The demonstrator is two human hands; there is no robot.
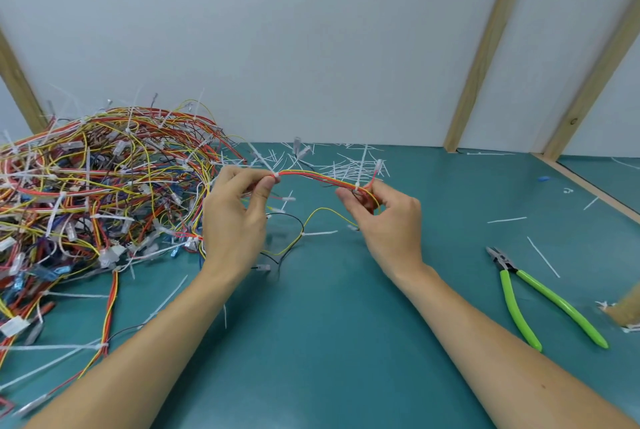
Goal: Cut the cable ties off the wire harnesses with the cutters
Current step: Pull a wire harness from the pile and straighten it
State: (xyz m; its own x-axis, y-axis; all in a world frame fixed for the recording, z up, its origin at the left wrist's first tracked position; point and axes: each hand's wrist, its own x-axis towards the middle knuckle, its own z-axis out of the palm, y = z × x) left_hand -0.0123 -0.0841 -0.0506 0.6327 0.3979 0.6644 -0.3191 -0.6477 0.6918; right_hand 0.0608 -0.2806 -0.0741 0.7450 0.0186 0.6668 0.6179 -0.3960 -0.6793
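A wire harness (318, 177) of red, orange and yellow wires is stretched between both hands above the teal mat. My left hand (235, 217) pinches its left end beside a white cable tie (276, 175). My right hand (384, 220) grips its right end, where another white tie (357, 185) wraps the wires. Yellow and black strands with a further tie (318, 232) hang in a loop below. The cutters (533, 293), with bright green handles, lie on the mat to the right, apart from both hands.
A large tangled pile of tied harnesses (90, 186) fills the left of the mat. Cut white tie scraps (346, 165) lie scattered along the back wall and to the right. Wooden battens (485, 47) lean against the wall. A tan object (623, 307) sits at the right edge.
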